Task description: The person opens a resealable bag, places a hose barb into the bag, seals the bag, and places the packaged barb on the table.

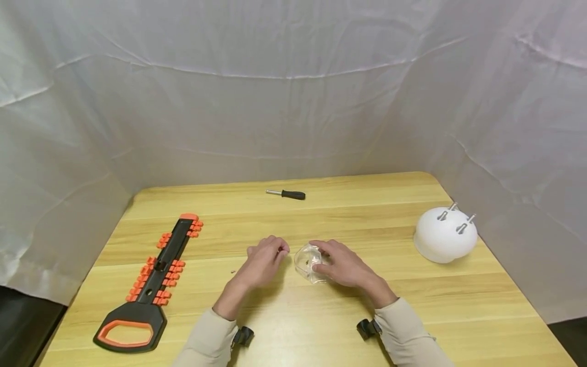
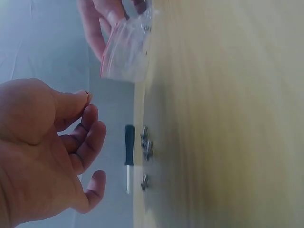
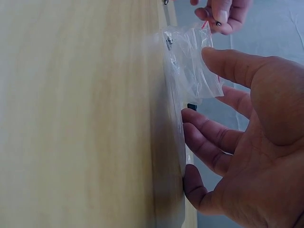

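1. At the left of the head view we see an orange-and-black rack (image 1: pixel 171 250) lying on the tabletop (image 1: pixel 367 214), well apart from the hands.
2. Next, near the middle of the left wrist view, lie loose metal bits (image 2: pixel 148 149). We judge them hard and light, apt to roll, so fingertips should take them singly.
3. In the lower centre of the head view, the left hand (image 1: pixel 263 262) pinches a small metal piece (image 3: pixel 218 23), seen at the upper right of the right wrist view, between thumb and finger. Its type is too small to tell; we would expect it to slip easily.
4. Above centre, a screwdriver (image 1: pixel 293 194) lies untouched; its dark handle looks the natural hold.
5. Just right of the left hand, at lower centre, is a clear plastic bag (image 1: pixel 302 255) with metal bits inside. We judge it nearly weightless, limp and slick, best held by its red-edged mouth.
6. Beside it, the right hand (image 1: pixel 346 265) grips the bag near that edge, thumb in front and forefinger behind.
7. At the right, a white dome (image 1: pixel 442 239) with metal prongs stands apart.
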Demonstrator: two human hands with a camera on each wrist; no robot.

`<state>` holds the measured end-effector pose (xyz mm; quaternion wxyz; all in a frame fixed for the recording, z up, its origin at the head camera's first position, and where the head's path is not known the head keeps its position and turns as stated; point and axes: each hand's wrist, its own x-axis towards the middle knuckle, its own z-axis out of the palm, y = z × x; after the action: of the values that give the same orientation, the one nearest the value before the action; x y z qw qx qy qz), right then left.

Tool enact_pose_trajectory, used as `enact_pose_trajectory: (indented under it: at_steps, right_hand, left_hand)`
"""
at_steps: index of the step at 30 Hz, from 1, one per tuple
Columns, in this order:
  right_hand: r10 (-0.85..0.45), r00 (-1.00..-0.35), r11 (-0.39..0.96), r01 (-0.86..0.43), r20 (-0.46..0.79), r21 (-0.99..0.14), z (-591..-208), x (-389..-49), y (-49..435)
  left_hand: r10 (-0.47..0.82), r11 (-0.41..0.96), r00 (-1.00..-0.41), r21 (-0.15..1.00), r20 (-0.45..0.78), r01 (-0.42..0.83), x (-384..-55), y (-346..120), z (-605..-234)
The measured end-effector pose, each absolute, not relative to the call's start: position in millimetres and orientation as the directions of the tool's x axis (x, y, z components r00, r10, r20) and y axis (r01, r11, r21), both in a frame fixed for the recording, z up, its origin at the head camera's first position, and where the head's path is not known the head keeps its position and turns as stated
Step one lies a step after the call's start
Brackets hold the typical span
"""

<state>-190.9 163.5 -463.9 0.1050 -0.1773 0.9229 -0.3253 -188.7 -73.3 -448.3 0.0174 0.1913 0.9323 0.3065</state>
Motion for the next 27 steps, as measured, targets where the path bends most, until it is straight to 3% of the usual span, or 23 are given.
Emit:
enact_pose_trajectory:
  at_steps: [17, 27]
  right_hand:
    - [-0.401, -0.912, 0.738, -0.269, -0.082, -0.619, -460, -190, 162]
    - [-0.399, -0.913, 0.745, -0.267, -0.088, -0.611, -461, -191, 162]
  left_hand:
    - [0.458, 0.743, -0.884, 0.505, 0.097, 0.440, -190, -46, -451]
    - [0.459, 0.759, -0.886, 0.491, 0.064, 0.429, -190, -42, -453]
